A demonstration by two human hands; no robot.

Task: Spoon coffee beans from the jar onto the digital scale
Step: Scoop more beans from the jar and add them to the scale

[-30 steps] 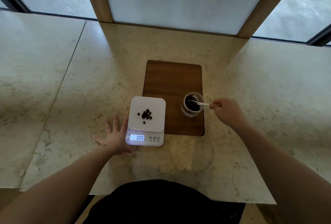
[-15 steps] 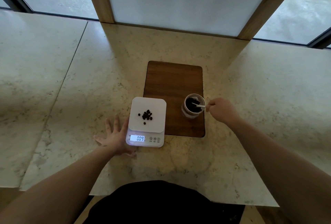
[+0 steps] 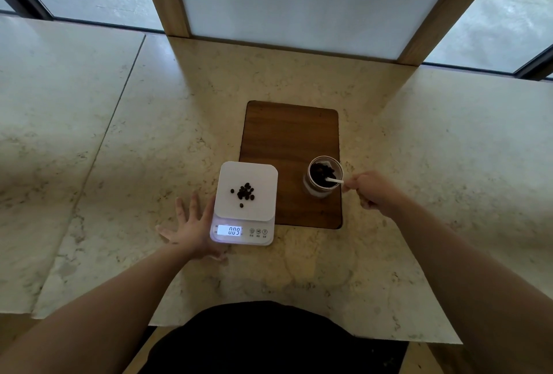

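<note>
- While the right hand [image 3: 371,191] is closed around the end of the thin white plastic spoon [image 3: 333,180], whose bowl is sunk among the dark coffee beans [image 3: 321,174] inside the small round clear glass jar [image 3: 321,177], the lift out is, I judge, the riskiest step: the handle leans on the jar's near rim, and a sideways pull could tip or slide the jar.
- Nothing braces the jar. It stands free at the near right corner of the dark brown wooden board [image 3: 288,140], close to the board's edge, so a nudge could push it off onto the pale marbled stone bench [image 3: 149,134].
- Beans heaped on so small a spoon could roll off over the gap of board and bench between jar and white square digital scale [image 3: 246,194], and scatter.
- A small loose cluster of beans [image 3: 246,192] already lies on the scale's platform, one stray bean apart toward the near side; beans dropped from height could bounce off the smooth top.
- The left hand [image 3: 191,230] lies flat and open on the bench, fingers spread, holding nothing, touching or just beside the scale's left edge. Any press or bump there could disturb the reading on the lit display [image 3: 229,230], which seems to show 009.
</note>
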